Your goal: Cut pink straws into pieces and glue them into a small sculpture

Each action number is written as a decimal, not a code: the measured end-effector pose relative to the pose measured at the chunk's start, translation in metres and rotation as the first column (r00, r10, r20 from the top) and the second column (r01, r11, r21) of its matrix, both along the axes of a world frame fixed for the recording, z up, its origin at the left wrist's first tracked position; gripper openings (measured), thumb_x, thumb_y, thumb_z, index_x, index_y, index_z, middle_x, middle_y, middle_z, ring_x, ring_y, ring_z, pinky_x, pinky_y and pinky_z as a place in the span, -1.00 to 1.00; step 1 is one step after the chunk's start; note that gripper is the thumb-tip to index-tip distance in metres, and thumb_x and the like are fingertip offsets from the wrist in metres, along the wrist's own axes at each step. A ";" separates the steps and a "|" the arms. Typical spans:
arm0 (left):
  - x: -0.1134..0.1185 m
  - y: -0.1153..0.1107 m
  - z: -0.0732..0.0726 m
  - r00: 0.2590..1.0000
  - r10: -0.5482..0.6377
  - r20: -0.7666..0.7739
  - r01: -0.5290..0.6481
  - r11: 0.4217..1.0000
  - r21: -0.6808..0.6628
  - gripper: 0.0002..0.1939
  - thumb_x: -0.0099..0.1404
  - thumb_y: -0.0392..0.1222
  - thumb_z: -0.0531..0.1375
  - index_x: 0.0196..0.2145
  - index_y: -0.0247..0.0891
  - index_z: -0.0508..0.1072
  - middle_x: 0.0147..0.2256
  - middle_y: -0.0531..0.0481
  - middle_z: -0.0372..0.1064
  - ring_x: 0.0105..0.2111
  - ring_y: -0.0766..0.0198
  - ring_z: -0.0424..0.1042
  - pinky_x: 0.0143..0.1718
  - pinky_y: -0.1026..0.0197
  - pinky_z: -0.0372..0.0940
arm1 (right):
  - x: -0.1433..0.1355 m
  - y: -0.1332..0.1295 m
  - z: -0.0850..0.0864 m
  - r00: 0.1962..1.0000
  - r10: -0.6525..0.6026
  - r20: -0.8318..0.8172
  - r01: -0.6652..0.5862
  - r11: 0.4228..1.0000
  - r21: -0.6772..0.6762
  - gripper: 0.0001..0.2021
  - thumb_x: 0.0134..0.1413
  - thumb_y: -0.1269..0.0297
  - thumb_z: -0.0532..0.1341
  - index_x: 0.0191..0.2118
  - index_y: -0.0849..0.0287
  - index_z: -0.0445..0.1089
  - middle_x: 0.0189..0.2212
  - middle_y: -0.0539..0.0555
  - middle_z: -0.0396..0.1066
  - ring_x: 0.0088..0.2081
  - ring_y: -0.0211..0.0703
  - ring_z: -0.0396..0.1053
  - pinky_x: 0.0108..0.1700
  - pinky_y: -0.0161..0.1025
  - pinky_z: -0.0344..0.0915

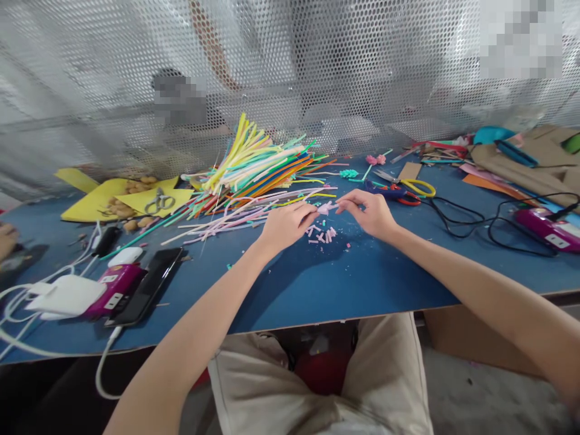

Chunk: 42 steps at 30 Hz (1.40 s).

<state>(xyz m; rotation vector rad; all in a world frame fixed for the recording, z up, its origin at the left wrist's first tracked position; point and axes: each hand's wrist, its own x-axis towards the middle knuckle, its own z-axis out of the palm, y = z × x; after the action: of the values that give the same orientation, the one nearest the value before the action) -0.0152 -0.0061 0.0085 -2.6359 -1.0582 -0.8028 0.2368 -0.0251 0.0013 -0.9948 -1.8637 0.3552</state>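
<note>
Over the middle of the blue table, my left hand (pixel 290 225) pinches one side of a small lilac pipe-cleaner piece (pixel 325 208). From the opposite side, the thumb and fingertips of my right hand (pixel 370 212) close on the same piece, which looks tufted and flower-like. Just below lie several short cut lilac pipe-cleaner bits (pixel 327 234), with tiny teal scraps among them. Long lilac pipe cleaners (pixel 235 216) spread out beside my left hand. Near the right hand are yellow-handled scissors (pixel 419 187) and a dark blue and red-handled tool (pixel 392 192), partly hidden.
Behind is a large heap of coloured pipe cleaners (pixel 254 160), against a perforated metal screen (pixel 339 72). At left lie a black phone (pixel 149 287), a purple power strip (pixel 115 289), white cables and grey scissors (pixel 159 201). Black cord (pixel 457 214) loops at right. Another person's hand (pixel 6 238) shows far left.
</note>
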 end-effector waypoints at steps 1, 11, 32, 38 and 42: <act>0.000 0.000 -0.001 1.000 -0.001 0.005 0.001 1.000 -0.005 -0.67 0.52 0.01 0.05 -0.10 -0.14 0.56 -0.13 0.01 0.59 -0.21 0.26 0.56 -0.33 0.25 0.30 | 0.000 0.001 -0.001 1.000 -0.001 0.018 0.001 1.000 -0.013 -0.77 0.36 0.15 0.16 -0.22 0.09 0.54 -0.35 0.00 0.62 -0.32 -0.18 0.52 -0.23 -0.21 0.38; 0.002 0.000 -0.002 0.999 0.037 0.023 -0.035 0.995 -0.090 -0.71 0.49 0.01 0.09 -0.13 -0.16 0.55 -0.25 0.00 0.56 -0.34 0.29 0.50 -0.38 0.26 0.22 | 0.006 0.005 -0.001 0.988 0.021 0.152 -0.017 1.000 -0.021 -0.81 0.30 0.14 0.22 -0.20 0.06 0.56 -0.28 0.01 0.62 -0.34 -0.18 0.51 -0.21 -0.20 0.38; -0.003 -0.001 0.004 0.989 0.089 0.121 -0.074 0.990 -0.120 -0.74 0.44 0.06 0.16 -0.12 -0.13 0.52 -0.32 0.07 0.54 -0.40 0.32 0.46 -0.37 0.25 0.23 | 0.015 0.008 0.001 0.995 -0.090 0.049 0.094 0.993 -0.075 -0.58 0.29 -0.07 0.19 -0.43 0.14 0.52 -0.52 0.02 0.55 -0.55 -0.26 0.34 -0.39 -0.23 0.27; 0.009 -0.011 0.003 0.993 0.030 0.111 -0.022 0.997 -0.078 -0.62 0.45 0.17 0.12 -0.09 -0.14 0.54 -0.16 -0.01 0.54 -0.30 0.30 0.50 -0.36 0.26 0.27 | 0.008 0.001 0.003 0.996 -0.069 0.060 0.073 0.995 -0.069 -0.58 0.31 -0.06 0.17 -0.41 0.13 0.54 -0.53 0.00 0.55 -0.55 -0.27 0.35 -0.38 -0.25 0.28; 0.010 -0.012 0.003 0.991 0.018 0.132 -0.009 0.998 -0.069 -0.66 0.50 0.09 0.06 -0.14 -0.12 0.55 -0.14 0.02 0.53 -0.22 0.30 0.52 -0.31 0.26 0.28 | 0.008 0.001 0.002 0.995 -0.059 0.076 0.063 0.997 -0.045 -0.64 0.31 0.01 0.17 -0.36 0.11 0.56 -0.53 -0.02 0.54 -0.55 -0.27 0.35 -0.37 -0.26 0.27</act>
<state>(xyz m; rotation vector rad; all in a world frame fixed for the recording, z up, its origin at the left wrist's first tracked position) -0.0054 -0.0177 0.0111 -2.6594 -1.1555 -0.9677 0.2452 -0.0240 0.0032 -1.1080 -1.8945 0.3311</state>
